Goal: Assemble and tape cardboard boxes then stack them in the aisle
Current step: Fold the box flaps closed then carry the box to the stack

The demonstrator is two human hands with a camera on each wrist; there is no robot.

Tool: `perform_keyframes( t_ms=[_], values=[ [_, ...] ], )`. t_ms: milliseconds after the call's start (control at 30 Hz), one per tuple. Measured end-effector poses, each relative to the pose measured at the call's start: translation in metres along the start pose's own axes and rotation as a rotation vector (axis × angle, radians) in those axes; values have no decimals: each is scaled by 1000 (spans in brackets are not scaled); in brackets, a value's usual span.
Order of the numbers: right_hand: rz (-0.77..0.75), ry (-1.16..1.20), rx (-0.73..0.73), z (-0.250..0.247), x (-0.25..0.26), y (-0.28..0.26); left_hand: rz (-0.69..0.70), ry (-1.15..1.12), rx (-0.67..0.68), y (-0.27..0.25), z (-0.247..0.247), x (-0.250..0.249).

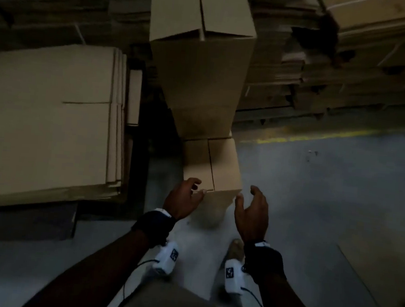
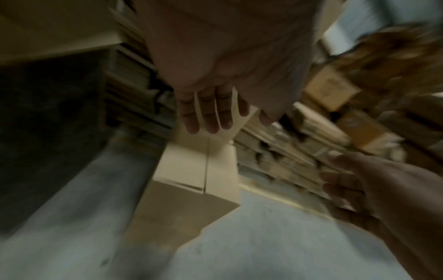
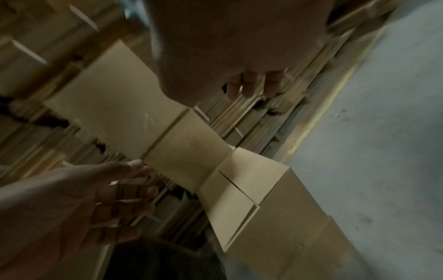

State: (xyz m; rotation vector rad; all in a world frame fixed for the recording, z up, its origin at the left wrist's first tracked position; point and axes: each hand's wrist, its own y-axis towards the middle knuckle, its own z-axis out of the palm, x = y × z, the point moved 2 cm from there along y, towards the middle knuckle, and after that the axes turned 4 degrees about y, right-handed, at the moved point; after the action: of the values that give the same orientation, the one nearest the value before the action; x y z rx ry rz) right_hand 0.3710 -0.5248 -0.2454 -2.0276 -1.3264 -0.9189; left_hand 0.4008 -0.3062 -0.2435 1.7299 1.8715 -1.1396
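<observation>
Two empty hands, left and right, loosely spread beside low closed box before taller box stack.

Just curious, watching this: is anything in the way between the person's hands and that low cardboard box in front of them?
Nothing visible. The left hand is at the low cardboard box's near left corner; the right hand, fingers loose, hovers just off its right corner, only air between.

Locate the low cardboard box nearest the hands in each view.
Head: low cardboard box, centre, just beyond both hands.
Left wrist: the box, centre, below the left hand's fingers.
Right wrist: the box, right of centre, top flaps facing the camera.
Shared landmark: the tall box stack behind it.
</observation>
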Motion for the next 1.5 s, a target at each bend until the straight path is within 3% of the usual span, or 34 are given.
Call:
perform_keyframes(
  t_ms=[333,567,767,833,933,1067,1233,1367,1500],
  values=[
    [-56,-99,379,23,-49,100,-289,-22,-90,37,51,11],
    [-24,-98,442,96,-136,146,-434,-35,-196,96,106,96],
    [-30,46,461,164,-194,190,-385,-203,-357,156,143,174],
    [-34,130,506,173,-199,199,-363,-285,-367,167,148,185],
    [80,247,603,169,-191,201,-309,-364,-377,173,144,183],
    [126,256,611,130,-156,182,-334,-382,-329,138,124,152],
    [151,198,652,49,-86,138,-417,-394,-278,59,76,78],
    [109,147,728,-2,-38,106,-503,-341,-260,-6,52,39],
    [38,121,851,-17,-19,84,-582,-354,-306,-66,50,23]
  ],
)
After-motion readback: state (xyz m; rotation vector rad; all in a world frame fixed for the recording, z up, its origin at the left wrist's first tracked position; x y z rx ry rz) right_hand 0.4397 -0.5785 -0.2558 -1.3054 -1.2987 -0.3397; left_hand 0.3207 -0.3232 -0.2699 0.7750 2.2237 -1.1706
